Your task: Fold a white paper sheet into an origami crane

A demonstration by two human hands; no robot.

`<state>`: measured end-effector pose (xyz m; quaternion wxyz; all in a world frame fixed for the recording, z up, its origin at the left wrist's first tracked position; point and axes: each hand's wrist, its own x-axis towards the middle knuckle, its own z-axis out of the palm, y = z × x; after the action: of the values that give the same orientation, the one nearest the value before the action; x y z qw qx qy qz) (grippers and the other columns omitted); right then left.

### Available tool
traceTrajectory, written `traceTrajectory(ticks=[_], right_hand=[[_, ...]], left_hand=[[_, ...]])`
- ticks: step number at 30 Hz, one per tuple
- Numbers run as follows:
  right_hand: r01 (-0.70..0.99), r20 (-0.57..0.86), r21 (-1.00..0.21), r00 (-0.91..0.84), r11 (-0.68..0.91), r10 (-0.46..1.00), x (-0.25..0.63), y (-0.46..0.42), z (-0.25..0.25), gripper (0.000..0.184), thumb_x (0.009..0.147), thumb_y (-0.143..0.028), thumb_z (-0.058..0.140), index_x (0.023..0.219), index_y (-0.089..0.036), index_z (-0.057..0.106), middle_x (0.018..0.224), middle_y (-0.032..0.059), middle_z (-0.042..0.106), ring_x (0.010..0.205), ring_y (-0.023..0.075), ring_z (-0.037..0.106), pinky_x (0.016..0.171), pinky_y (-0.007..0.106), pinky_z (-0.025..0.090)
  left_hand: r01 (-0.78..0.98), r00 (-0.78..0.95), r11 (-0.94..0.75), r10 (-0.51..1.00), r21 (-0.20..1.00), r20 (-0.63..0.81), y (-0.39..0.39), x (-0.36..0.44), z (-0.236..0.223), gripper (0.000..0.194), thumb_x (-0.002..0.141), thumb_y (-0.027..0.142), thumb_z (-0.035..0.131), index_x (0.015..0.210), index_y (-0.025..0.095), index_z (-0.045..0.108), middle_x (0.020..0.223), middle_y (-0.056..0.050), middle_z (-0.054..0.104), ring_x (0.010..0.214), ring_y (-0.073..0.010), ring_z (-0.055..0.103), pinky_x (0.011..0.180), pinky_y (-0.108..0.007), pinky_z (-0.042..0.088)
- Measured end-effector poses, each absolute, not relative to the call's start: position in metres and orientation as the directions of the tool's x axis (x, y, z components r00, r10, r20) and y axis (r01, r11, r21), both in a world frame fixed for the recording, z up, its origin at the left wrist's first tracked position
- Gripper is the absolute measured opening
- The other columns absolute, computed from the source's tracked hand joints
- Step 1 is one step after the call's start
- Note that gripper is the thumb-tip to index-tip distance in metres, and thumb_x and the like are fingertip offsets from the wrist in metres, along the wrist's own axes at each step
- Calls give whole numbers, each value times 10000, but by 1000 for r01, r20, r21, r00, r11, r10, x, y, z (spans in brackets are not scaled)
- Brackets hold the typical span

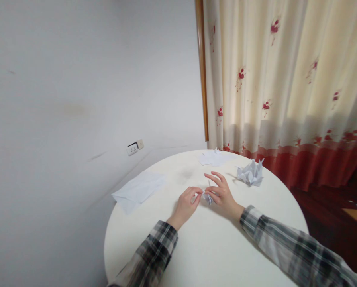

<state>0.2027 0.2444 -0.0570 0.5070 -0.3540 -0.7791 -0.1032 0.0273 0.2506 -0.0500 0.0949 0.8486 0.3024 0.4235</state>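
Observation:
A small folded piece of white paper [207,196] lies on the round white table [208,247] between my two hands. My left hand [187,205] pinches its left edge with fingers curled. My right hand [222,192] grips its right side with thumb and lower fingers, while the index and middle fingers stretch out above it. Both arms wear plaid sleeves.
A flat white sheet [139,190] overhangs the table's left edge. Another flat paper [213,158] lies at the far edge, and a crumpled folded paper shape [250,173] sits to the right of it. A flowered curtain [286,87] hangs behind; a wall socket [134,147] is on the left wall.

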Motion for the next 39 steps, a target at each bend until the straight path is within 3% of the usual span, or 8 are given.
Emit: traceTrajectory(ticks=[19, 27, 34, 39], right_hand=[[647, 868, -185, -246, 739, 432, 202, 245, -59, 83, 746, -270, 569, 740, -229, 641, 1226, 20, 439, 1154, 245, 314, 928, 463, 304], [648, 875, -146, -268, 748, 403, 204, 250, -62, 107, 761, -279, 555, 730, -231, 645, 1196, 24, 468, 1143, 244, 322, 918, 458, 318], [636, 878, -177, -243, 751, 413, 204, 250, -62, 114, 766, -269, 548, 732, -234, 650, 1178, 30, 479, 1137, 241, 329, 912, 460, 327], [630, 880, -192, -228, 752, 416, 204, 251, -64, 101, 756, -271, 561, 731, -227, 649, 1163, 36, 491, 1125, 241, 342, 906, 456, 335]], left_hand=[[405, 476, -854, 502, 328, 722, 254, 28, -52, 103, 792, 106, 469, 809, 177, 542, 807, -22, 585, 805, -149, 518, 739, -288, 416], [414, 480, -845, 519, 339, 708, 252, 28, -52, 92, 789, 120, 474, 817, 177, 539, 805, -21, 577, 792, -143, 517, 728, -273, 420], [454, 449, -781, 617, 429, 646, 255, 30, -57, 71, 766, 140, 502, 825, 177, 511, 785, -2, 549, 729, -128, 512, 664, -245, 418], [475, 469, -767, 635, 431, 613, 258, 28, -59, 68, 778, 167, 505, 840, 184, 529, 804, -2, 554, 756, -131, 512, 685, -245, 410]])
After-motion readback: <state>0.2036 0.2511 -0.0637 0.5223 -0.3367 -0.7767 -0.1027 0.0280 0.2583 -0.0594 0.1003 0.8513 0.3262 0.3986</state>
